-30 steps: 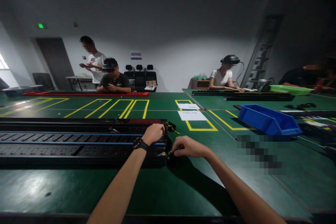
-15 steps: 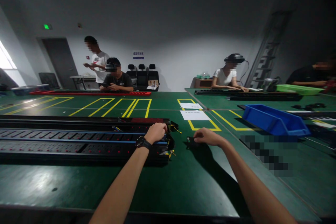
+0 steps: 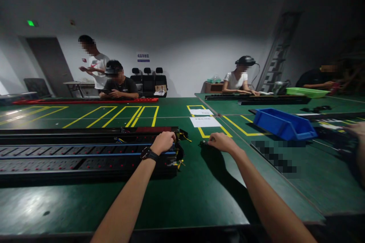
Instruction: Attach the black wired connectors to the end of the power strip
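Long black power strips [image 3: 99, 162] with rows of sockets and small red dots lie side by side on the left of the green table. My left hand [image 3: 164, 142], with a watch on its wrist, is closed over the right end of one strip; its fingertips are partly hidden. Yellow-tipped wires [image 3: 181, 164] stick out of the strip ends beside it. To the right, my right hand [image 3: 224, 142] pinches a small black part [image 3: 203, 144] between thumb and fingers, apart from the strips and low over the table.
White paper sheets [image 3: 205, 122] lie ahead among yellow tape outlines. A blue bin [image 3: 283, 123] stands at the right, with a green tray [image 3: 306, 92] beyond it. Another person's hand [image 3: 357, 131] reaches in at the right edge. Several people are across the table [image 3: 168, 209].
My view has turned a little to the right. The small black part in my right hand has tilted, so its face shows less. Another person's hand has come in at the right edge.
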The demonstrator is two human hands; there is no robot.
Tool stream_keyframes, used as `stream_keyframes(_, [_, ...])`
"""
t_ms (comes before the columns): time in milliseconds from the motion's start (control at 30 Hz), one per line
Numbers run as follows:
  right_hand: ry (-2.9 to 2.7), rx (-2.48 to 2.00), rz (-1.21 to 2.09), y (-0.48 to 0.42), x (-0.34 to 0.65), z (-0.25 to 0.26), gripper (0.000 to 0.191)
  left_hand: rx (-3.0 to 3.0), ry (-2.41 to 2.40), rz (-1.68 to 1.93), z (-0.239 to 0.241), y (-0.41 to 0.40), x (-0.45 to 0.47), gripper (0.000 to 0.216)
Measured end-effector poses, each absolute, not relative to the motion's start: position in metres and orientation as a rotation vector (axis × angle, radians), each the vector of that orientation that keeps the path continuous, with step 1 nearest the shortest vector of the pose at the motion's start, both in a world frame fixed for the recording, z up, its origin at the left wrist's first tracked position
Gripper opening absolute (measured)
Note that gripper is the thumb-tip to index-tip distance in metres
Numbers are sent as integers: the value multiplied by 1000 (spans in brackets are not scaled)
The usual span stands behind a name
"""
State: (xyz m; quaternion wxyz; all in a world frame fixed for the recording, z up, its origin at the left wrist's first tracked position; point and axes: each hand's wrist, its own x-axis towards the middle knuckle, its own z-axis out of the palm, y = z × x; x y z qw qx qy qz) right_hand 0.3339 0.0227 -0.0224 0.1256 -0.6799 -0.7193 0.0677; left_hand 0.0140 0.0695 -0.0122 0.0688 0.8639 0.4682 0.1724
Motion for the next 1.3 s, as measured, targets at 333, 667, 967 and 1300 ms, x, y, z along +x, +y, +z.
stream_keyframes(333, [-2412,-1096,947,-20,252,5,45,2625,1409,531,-14,71,15,31])
stream_keyframes(667, [-2471,-1024,646,-33,219,-4,39,2600,1419,519,-16,73,16,31])
stream_keyframes(967, [-2508,-962,637,-30,223,-6,29,2600,1424,511,-13,71,17,31])
stream_keyframes(1300, [-2494,-1021,635,-32,221,-5,31,2597,1423,505,-10,69,18,30])
